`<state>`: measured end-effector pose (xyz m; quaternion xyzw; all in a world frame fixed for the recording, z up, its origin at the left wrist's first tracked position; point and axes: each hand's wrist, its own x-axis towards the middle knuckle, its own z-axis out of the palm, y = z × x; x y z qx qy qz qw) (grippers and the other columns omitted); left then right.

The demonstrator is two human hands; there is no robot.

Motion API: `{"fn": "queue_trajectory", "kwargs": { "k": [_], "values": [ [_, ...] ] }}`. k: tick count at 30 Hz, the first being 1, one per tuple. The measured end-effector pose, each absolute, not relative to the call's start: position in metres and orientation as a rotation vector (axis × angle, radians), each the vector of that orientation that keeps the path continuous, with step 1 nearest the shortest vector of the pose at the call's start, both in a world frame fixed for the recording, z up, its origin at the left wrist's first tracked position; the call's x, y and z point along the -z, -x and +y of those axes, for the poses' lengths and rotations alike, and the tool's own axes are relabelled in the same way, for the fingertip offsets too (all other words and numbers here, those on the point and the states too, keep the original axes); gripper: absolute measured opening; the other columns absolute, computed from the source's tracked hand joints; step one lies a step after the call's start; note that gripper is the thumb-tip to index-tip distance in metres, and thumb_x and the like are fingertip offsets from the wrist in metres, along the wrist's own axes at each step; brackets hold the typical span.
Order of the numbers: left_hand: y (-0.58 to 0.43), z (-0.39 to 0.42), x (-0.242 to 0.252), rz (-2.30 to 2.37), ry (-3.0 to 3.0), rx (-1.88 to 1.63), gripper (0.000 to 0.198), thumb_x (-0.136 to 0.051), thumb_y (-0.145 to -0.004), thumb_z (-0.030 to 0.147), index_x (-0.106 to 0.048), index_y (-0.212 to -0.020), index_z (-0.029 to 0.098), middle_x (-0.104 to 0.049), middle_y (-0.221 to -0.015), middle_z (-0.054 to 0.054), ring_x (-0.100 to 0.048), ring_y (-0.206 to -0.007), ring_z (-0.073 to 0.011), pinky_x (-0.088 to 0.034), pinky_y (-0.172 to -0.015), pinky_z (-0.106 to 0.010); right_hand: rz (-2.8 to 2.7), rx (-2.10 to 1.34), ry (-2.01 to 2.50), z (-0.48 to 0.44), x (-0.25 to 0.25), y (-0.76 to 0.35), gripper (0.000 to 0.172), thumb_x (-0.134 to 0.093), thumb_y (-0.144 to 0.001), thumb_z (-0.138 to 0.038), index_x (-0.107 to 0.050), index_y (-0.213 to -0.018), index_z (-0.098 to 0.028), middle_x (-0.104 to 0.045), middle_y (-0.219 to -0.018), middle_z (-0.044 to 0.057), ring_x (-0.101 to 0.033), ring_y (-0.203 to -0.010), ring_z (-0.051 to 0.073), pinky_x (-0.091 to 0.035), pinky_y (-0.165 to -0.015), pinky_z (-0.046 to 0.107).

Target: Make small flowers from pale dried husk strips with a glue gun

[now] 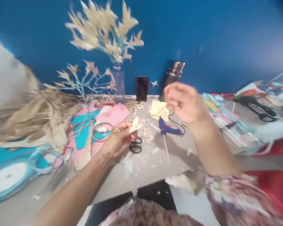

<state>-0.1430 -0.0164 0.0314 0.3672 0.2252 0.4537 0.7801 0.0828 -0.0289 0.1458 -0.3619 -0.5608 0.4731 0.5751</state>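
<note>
My left hand [122, 136] pinches a small cream flower [136, 124] that looks made of dried husk petals. Below its fingertips, black-handled scissors [135, 147] lie on the table. My right hand [185, 102] is raised in front of a dark flask, its fingers drawn together; whatever they hold, if anything, I cannot make out. Beneath that hand, a blue glue gun [168, 128] rests on the table, its nozzle pointing left. A pale yellow paper square [159, 110] lies just behind the glue gun. Small husk scraps [147, 134] are scattered between the hands.
A clear bottle [119, 83] holds tall husk flowers [106, 28] against the blue wall. Dried husks [42, 116] pile up at left, near a ribbon spool [9, 177]. A phone [142, 88] and a flask [174, 75] stand at back. A power strip [230, 131] lies right.
</note>
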Motion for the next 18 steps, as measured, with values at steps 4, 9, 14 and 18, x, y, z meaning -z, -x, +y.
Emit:
{"fn": "queue_trajectory", "kwargs": {
  "k": [4, 9, 14, 18],
  "values": [
    [0.138, -0.017, -0.028, 0.495, -0.805, -0.881, 0.017, -0.082, -0.069, 0.013, -0.065, -0.073, 0.013, -0.058, -0.056, 0.001, -0.051, -0.052, -0.0092, -0.042, -0.056, -0.022, -1.302, -0.800, 0.692, -0.013, -0.144, -0.102, 0.034, -0.075, -0.078, -0.048, -0.056, -0.079, -0.021, -0.044, -0.063, -0.009, -0.030, -0.048, 0.004, -0.023, -0.043, 0.019],
    [0.139, -0.017, -0.030, 0.443, -0.812, -0.881, 0.018, -0.075, -0.071, 0.001, -0.063, -0.077, 0.012, -0.057, -0.062, 0.001, -0.048, -0.056, -0.0077, -0.041, -0.056, -0.021, -1.280, -0.386, 1.026, 0.002, -0.120, -0.121, 0.017, -0.062, -0.092, -0.030, -0.063, -0.078, -0.019, -0.046, -0.059, -0.008, -0.037, -0.047, 0.003, -0.022, -0.045, 0.020],
    [0.137, -0.025, -0.038, 0.459, -0.888, -0.824, 0.018, -0.071, -0.073, 0.005, -0.058, -0.066, 0.015, -0.054, -0.059, 0.001, -0.045, -0.053, -0.0074, -0.039, -0.053, -0.022, -1.028, 0.317, 0.865, -0.118, -0.110, -0.176, 0.014, -0.075, -0.079, -0.035, -0.066, -0.069, -0.032, -0.045, -0.057, -0.005, -0.046, -0.048, 0.009, -0.031, -0.049, 0.027],
    [0.129, -0.031, -0.041, 0.468, -0.911, -0.756, 0.015, -0.078, -0.069, 0.013, -0.063, -0.066, 0.016, -0.053, -0.055, 0.002, -0.044, -0.052, -0.0076, -0.038, -0.049, -0.021, -0.392, 0.475, 1.373, -0.220, -0.019, -0.205, 0.045, -0.055, -0.085, -0.060, -0.045, -0.058, -0.026, -0.034, -0.055, -0.003, -0.036, -0.045, 0.012, -0.031, -0.044, 0.030]
  ]
}}
